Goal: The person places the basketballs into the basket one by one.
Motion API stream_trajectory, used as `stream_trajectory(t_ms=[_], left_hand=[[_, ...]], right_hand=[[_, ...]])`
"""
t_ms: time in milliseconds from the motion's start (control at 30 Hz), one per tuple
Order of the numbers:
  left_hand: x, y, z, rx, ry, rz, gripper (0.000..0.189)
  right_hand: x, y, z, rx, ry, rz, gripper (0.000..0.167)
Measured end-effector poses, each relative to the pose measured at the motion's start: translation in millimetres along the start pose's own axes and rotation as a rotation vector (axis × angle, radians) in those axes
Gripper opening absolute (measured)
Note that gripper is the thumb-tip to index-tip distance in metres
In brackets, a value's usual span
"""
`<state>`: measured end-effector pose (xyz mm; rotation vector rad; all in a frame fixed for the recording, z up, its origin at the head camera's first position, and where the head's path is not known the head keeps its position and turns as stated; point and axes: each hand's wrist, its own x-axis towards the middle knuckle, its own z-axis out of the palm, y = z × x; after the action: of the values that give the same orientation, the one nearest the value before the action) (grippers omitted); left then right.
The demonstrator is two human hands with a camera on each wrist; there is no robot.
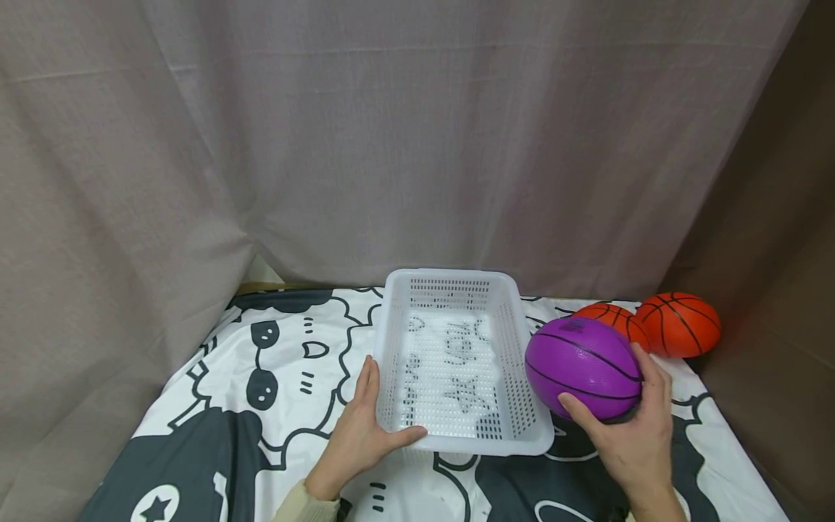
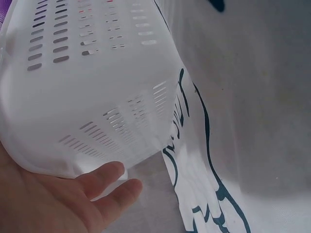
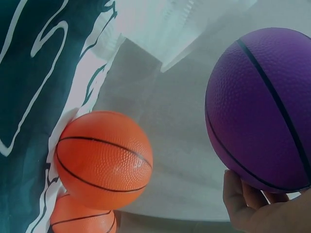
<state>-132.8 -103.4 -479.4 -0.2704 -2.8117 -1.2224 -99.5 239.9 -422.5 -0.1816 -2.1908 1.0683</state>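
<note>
A purple toy basketball (image 1: 580, 366) with black lines is gripped by my right hand (image 1: 629, 428), thumb on the near side and fingers around the right. The ball is beside the right wall of a white perforated plastic basket (image 1: 479, 444); I cannot tell whether they touch. My left hand (image 1: 362, 435) rests on the basket's near left corner, thumb over the rim and fingers extended along the outer left side. Nothing lies in the basket. In the left wrist view the fingers (image 2: 116, 199) are straight beside the slotted wall.
Two orange basketballs (image 1: 681, 325) sit at the back right, one partly hidden behind the purple ball. A black-and-white cartoon cloth (image 1: 306, 406) covers the table. Grey curtains (image 1: 391, 145) hang behind, and a brown curtain (image 1: 770, 326) stands at the right.
</note>
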Motion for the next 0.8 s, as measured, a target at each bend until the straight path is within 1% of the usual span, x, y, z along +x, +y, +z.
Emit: stream_trajectory(t_ms=[300,667,800], left_hand=[[-0.2,-0.3,-0.8,-0.005,0.008,0.033,0.137],[-0.7,0.4,-1.4,0.01,0.009,0.033,0.137],[-0.6,1.1,-2.1,0.018,0.011,0.035,0.136]], right_hand=[[-2.1,-7,10,0.048,-0.033,-0.071,0.114],[-1.5,-16,23,0.062,-0.131,-0.12,0.12],[-0.5,-19,30,0.08,-0.18,-0.156,0.121]])
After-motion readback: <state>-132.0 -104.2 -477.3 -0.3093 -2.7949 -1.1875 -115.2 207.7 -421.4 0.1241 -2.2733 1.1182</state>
